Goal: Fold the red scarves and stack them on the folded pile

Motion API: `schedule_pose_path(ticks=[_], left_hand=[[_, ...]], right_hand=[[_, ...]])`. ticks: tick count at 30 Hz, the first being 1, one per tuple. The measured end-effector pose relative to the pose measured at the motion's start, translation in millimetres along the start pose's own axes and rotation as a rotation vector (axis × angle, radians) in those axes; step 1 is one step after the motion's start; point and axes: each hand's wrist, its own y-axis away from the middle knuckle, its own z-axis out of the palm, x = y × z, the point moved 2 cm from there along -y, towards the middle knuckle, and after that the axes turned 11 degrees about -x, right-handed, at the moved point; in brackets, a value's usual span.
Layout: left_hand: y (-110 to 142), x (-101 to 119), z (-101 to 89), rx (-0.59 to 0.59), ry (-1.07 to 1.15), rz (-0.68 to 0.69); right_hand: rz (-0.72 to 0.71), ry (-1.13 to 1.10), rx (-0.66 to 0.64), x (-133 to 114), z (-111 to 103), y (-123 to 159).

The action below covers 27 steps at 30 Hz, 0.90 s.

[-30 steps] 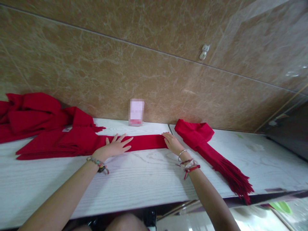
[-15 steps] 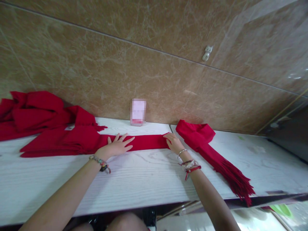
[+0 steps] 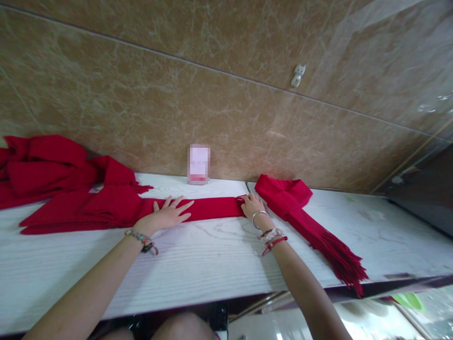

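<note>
While the left hand [image 3: 165, 216] lies spread on the red scarf [image 3: 214, 208], which runs in front of the card [image 3: 198, 163], the bent right hand [image 3: 252, 205] touches the scarf's right end; whether it grips cannot be told.

On the table [image 3: 184, 269], the strip [image 3: 215, 208] lies between a stack [image 3: 85, 211] at left and a scarf [image 3: 306, 228] at right, a heap [image 3: 49, 167] behind the stack, a card [image 3: 198, 163] behind the strip.

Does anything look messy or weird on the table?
The red scarf heap at the far left looks crumpled beside the flat red scarf under the left hand. The fringed red scarf lies askew, its fringe poking past the front edge of the tabletop. I see no spill.
</note>
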Motion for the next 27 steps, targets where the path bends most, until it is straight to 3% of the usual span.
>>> schedule_pose_path(ticks=[4, 7, 10, 14, 18, 23, 25, 27], left_hand=[[-2.6, -2.8, 2.5, 0.020, -0.012, 0.001], [-5.6, -5.5, 4.0, 0.018, 0.009, 0.018], [-4.8, -4.2, 3.5, 0.011, 0.002, 0.009], [2.1, 3.3, 0.0, 0.001, -0.022, -0.022], [9.0, 9.4, -3.8, -0.010, -0.056, -0.018], [8.9, 9.7, -3.7, 0.016, -0.063, 0.016], [7.0, 8.7, -2.9, 0.022, -0.070, 0.015], [5.5, 7.8, -2.5, 0.014, -0.077, 0.011]], right_hand=[[0.085, -0.017, 0.101, 10.1, -5.2, 0.5], [-0.096, -0.086, 0.188, 6.2, -3.5, -1.0], [-0.272, -0.109, 0.132, -2.1, 6.3, -2.3], [-0.171, -0.081, 0.026, 4.6, 15.7, -3.5], [-0.085, -0.071, 0.059, 16.5, 10.1, -4.5], [-0.275, -0.124, 0.149, 1.9, 8.0, -7.2], [-0.319, -0.130, 0.098, -2.9, 12.8, -9.0], [-0.271, -0.112, 0.044, -1.0, 17.7, -10.6]])
